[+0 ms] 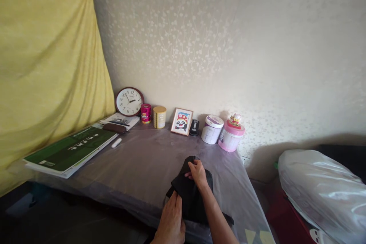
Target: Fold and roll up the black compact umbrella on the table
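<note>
Touching a folded black cloth (189, 198) at the front of the surface (143, 171)

With the cloth as the clock's centre and the wall (185, 38) at twelve, the left hand (170, 219) is reaching in from seven. Its fingers (175, 199) are lying nearly straight and close together against the cloth's near-left edge; whether they are gripping a layer, I cannot tell. The right hand (198, 174) is coming across from about five, its fingers (192, 166) curling with only a small opening over the cloth's far part. They are touching the fabric, but any pinched fold is not showing clearly.

Near twelve, a framed panda picture (182, 121) is leaning back beside a small black object (194, 127). A white tub with a purple-patterned lid (212, 130) is standing between twelve and one, and a pink-lidded tub (231, 137) is sitting at one, carrying a lucky-cat figurine (235, 119). Around eleven, a yellow-lidded canister (159, 117), a magenta can (145, 113) and a round clock (129, 101) are lining the back. Toward ten, a large green book (77, 148) is lying flat, with a brown case (114, 128) resting at its far corner and a small white oval object (116, 143) just beside it. Off the surface at three, a translucent plastic bag (320, 183) is bulging.
</note>
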Tool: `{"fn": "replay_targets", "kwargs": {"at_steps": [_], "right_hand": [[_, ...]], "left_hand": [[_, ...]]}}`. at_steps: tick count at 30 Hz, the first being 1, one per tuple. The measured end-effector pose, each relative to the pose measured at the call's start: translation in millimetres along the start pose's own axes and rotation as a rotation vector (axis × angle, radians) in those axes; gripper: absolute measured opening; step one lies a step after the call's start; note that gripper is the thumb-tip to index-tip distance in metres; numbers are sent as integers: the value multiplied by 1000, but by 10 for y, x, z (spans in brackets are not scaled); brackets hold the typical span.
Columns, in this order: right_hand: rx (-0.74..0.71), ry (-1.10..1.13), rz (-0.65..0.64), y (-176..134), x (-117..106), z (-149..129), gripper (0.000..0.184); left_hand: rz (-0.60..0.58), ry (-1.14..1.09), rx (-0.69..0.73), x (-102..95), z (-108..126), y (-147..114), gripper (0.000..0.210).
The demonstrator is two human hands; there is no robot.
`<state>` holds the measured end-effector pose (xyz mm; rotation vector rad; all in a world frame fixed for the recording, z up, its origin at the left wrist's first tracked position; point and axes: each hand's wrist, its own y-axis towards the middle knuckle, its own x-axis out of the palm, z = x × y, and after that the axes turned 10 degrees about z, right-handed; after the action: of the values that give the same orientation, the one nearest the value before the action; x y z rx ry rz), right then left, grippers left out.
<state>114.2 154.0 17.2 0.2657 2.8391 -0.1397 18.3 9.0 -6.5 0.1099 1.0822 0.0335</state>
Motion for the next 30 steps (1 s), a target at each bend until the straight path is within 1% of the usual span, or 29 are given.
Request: {"fn": "replay_targets", "kwargs": {"at_steps": [3,4,5,8,9,10,12,14,17,19,23,25,27,30], "right_hand": [[-25,-38,-49,-20,-16,0,25],[-33,-51,-63,-32,-25,-4,22],[-49,-72,-77,-47,-34,-10,19],[-176,-201,-109,-117,-53,-39,12],[-236,-253,-116,-146,-56,-52,13],[-293,-300,-119,-177,-58,-64,14],[-386,-358,-116,-237,-66,-83,17],[-464,-379,-124,-291,-87,-88,18],[-587,-346,-184,-353,-159,-55,20],[-682,-321,-194,-381,-221,-6,21],[-908,-342,-153,-361,-310,138,20],[-982,-384,-131,-289,-320,214,21],[-996,-437,-98,-179,-312,276,24],[-962,-496,-68,19,-290,329,29]], "left_hand": [[-16,20,15,77,-141,-63,70],[0,21,33,103,-193,-92,66],[40,14,72,125,-239,-120,64],[282,59,124,125,-275,-166,50],[327,72,153,101,-247,-161,47],[338,78,195,69,-201,-146,46],[294,86,275,-5,-84,-94,54],[203,86,293,-69,23,-35,69],[49,76,213,-116,97,26,85],[-13,56,155,-114,89,42,89],[-48,-7,110,-56,25,46,87],[-46,-28,101,-15,-2,51,87],[-51,-46,96,24,-21,62,88],[-63,-79,81,79,-42,76,91]]}}
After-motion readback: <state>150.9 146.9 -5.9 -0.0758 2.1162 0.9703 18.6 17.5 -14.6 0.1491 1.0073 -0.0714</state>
